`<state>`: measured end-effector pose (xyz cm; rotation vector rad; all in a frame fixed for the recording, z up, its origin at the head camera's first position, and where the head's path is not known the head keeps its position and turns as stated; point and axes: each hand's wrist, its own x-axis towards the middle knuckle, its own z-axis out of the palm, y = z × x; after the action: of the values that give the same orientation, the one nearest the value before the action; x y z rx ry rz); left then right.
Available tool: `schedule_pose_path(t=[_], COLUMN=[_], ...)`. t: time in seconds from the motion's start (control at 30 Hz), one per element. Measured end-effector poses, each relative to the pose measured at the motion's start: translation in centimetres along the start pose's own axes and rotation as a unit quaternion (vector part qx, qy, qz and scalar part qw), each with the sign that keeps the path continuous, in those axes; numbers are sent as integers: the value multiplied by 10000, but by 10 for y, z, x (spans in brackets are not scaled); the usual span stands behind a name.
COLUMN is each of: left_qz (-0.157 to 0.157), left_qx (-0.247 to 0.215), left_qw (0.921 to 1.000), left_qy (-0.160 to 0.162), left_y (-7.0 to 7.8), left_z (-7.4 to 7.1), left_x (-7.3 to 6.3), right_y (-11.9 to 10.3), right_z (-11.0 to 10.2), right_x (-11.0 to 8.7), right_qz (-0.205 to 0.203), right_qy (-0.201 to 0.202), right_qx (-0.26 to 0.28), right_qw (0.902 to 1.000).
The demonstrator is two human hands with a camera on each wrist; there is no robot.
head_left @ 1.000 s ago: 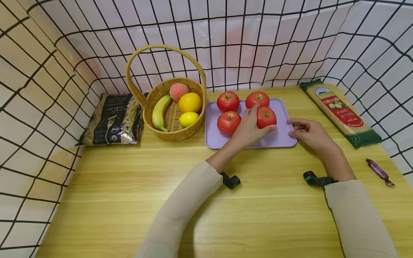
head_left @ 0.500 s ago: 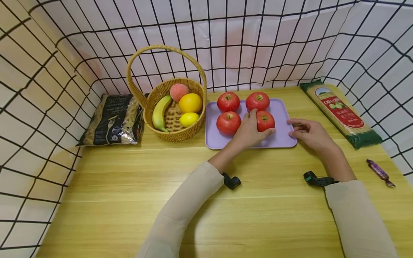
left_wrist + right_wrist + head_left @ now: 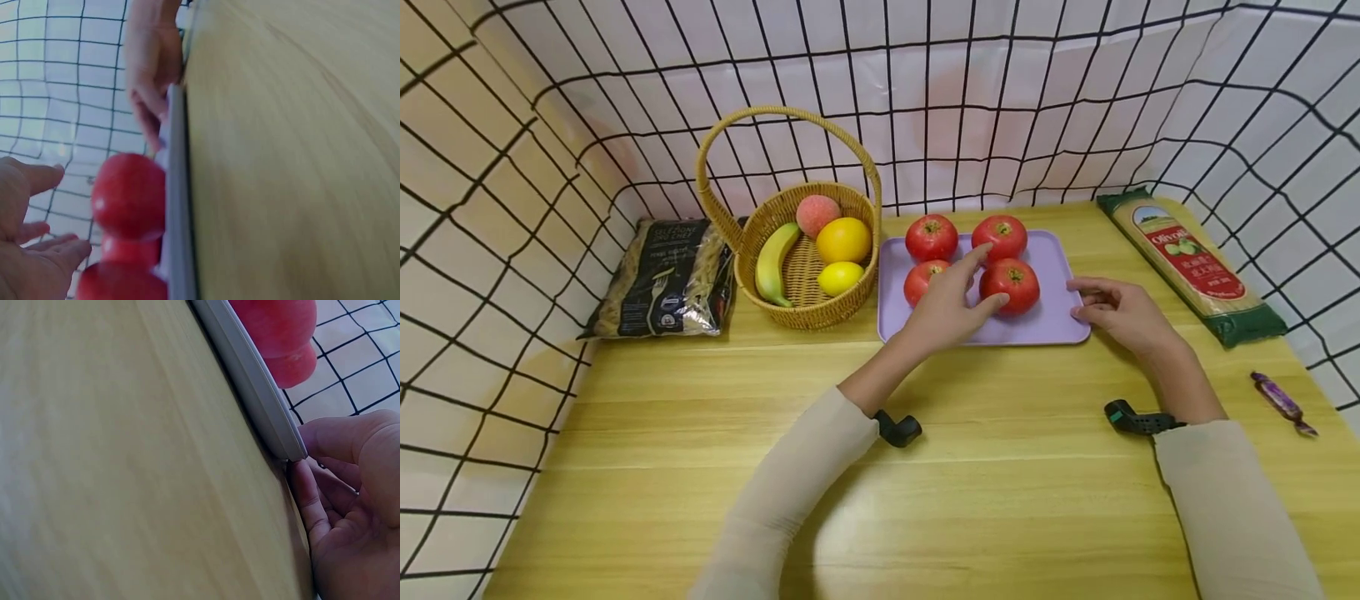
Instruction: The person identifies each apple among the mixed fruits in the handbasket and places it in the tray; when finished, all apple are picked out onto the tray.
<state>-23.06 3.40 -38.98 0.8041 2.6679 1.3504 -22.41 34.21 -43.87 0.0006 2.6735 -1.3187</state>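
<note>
A lilac tray [image 3: 1057, 315] bears several red apples, two at the back and two in front. My left hand [image 3: 949, 310] hovers over the tray with thumb and fingers spread, just left of the front right apple [image 3: 1013, 287]. In the left wrist view a gap shows between its fingers and that apple [image 3: 129, 197]. Part of the front left apple [image 3: 919, 283] is hidden behind this hand. At the tray's right edge, my right hand [image 3: 1122, 315] pinches the rim; in the right wrist view, its thumb lies on the rim and a finger [image 3: 304, 484] is under it.
Left of the tray stands a wicker basket [image 3: 811, 315] with a banana, a peach, a lemon and an orange-yellow fruit. A pasta bag [image 3: 658, 283] lies farther left. On the right are a green-ended noodle pack [image 3: 1191, 258] and a purple-wrapped candy [image 3: 1283, 402].
My left hand has let go of the front right apple and drawn back to the left. That apple now rests slightly nearer the tray's front. The right hand has stayed at the rim.
</note>
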Motion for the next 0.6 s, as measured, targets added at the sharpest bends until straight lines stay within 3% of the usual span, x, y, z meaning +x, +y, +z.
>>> schedule_pose_path(t=[0.13,0.3,0.43,0.6], left_qz=[432,764,790,461], left_qx=[-147,147,477,1259], left_qw=[9987,9946,9905,9818], left_qy=[240,691,1024,1345], left_y=[-7,-24,-40,-55], left_z=[-21,-55,-85,-121], left_x=[-9,-24,-34,-42], right_y=[2,2,-6,-27], right_z=[1,2,-3,-16], right_x=[0,-2,-1,1], right_qz=[73,212,157,-260], right_qy=[7,12,-102,104], right_qx=[-25,46,-57,-930], right_qw=[10000,9998,9998,9953])
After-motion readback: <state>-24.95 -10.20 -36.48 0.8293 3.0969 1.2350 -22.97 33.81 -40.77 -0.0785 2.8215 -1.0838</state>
